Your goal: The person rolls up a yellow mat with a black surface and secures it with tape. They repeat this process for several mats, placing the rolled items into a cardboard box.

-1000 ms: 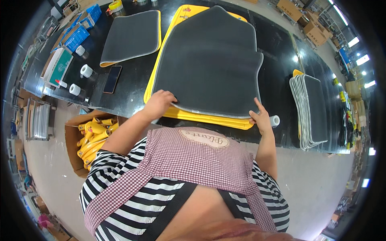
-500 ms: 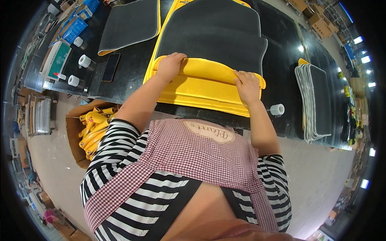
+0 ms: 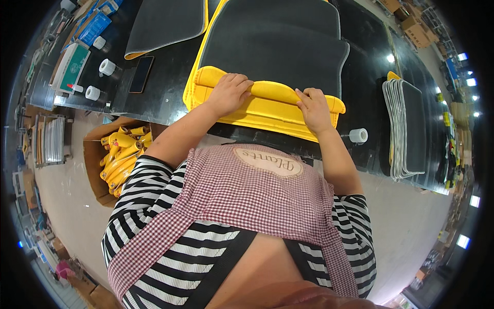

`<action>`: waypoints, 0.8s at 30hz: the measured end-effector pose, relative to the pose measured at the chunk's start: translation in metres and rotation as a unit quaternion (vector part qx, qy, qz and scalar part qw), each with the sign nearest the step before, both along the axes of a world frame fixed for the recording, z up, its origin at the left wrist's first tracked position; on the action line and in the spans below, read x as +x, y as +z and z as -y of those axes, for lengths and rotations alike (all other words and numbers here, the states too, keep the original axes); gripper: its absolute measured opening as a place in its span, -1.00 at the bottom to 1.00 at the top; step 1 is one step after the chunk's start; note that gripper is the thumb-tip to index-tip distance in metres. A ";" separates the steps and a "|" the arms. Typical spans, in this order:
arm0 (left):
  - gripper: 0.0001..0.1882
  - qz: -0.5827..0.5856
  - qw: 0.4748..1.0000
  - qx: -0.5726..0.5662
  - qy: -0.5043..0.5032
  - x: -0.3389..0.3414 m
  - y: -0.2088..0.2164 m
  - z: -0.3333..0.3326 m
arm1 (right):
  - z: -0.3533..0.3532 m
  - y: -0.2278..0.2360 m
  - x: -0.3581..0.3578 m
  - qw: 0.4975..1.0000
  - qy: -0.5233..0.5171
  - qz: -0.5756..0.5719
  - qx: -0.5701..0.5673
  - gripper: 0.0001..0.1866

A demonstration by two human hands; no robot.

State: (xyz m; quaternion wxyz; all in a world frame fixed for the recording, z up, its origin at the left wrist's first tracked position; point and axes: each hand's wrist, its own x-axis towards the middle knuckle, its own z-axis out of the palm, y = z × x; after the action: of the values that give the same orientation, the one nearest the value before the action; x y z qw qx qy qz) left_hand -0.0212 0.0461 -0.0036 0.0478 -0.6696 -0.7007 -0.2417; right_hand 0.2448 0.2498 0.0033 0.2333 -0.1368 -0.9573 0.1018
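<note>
A floor mat with a dark grey backing (image 3: 272, 49) lies face down on the black worktable. Its near edge is turned over into a yellow roll (image 3: 272, 90). My left hand (image 3: 229, 95) is closed over the left-middle of this roll, fingers together on top. Toward the right end, my right hand (image 3: 314, 109) grips the same roll with bent fingers and the thumb on its near side. Beneath the roll, more yellow mat layers (image 3: 257, 114) show along the table's near edge. Both thumbs are partly hidden.
Another dark mat (image 3: 164, 26) lies at the far left beside a phone (image 3: 141, 74). White tape rolls (image 3: 107, 67) and a green-white box (image 3: 72, 67) stand further left. On the right are one more roll (image 3: 358, 135) and stacked mats (image 3: 404, 129). A carton (image 3: 92, 154) of yellow rolled mats sits below left.
My left hand has slid right along the roll, away from its left end, and closed more over it. The right hand stays near the right end, its fingers more bent.
</note>
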 end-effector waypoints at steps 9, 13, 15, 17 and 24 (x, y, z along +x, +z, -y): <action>-0.57 -0.011 0.998 0.013 0.052 0.028 0.005 0.018 | 0.021 0.003 0.007 0.999 -0.004 0.037 -0.038 -0.62; -0.67 0.003 0.998 0.034 0.056 0.030 -0.001 0.018 | 0.027 0.000 0.004 0.999 0.001 -0.025 -0.022 -0.70; -0.72 0.013 0.998 0.028 0.061 0.032 -0.002 0.017 | 0.028 -0.004 0.001 0.999 0.003 -0.047 0.007 -0.75; -0.77 0.026 0.997 0.014 0.071 0.034 0.000 0.018 | 0.029 0.000 -0.001 1.000 0.011 -0.025 0.008 -0.77; -0.80 0.146 0.969 -0.180 0.085 0.018 0.016 0.004 | 0.019 0.011 0.001 0.970 -0.025 0.074 -0.230 -0.80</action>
State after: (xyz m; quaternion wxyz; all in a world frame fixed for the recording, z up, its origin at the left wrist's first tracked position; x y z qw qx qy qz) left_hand -0.0037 0.0418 0.0125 -0.1561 -0.5624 -0.7866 -0.2014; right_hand 0.2461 0.2311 0.0139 0.1269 -0.2176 -0.9192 0.3028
